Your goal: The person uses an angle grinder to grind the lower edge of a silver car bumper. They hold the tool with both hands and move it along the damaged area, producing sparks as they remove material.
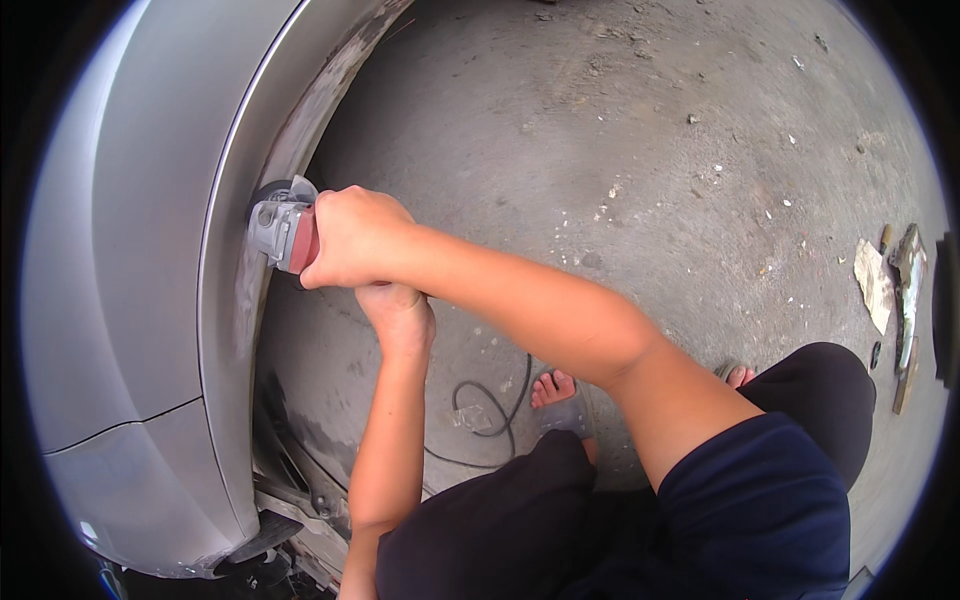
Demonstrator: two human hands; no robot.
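An angle grinder [285,234] with a grey metal head and red body is pressed against the inner edge of a silver car's wheel arch [251,262]. The right hand [360,236] is wrapped around the grinder's body just behind the head. Below it, the left hand [394,304] is closed at the tool's rear end, its fingers mostly hidden under the right hand. The grinder's disc [264,196] is partly covered by the head and meets the arch lip. Bare, scuffed patches [322,94] run along that lip above the tool.
A black cable [484,386] loops on the concrete floor [600,165] beside my sandalled foot [559,405]. At the far right lie a pale flat scrap [874,285], a long dirty strip [909,277] and a wooden piece [904,386]. Exposed car parts [315,510] show at lower left.
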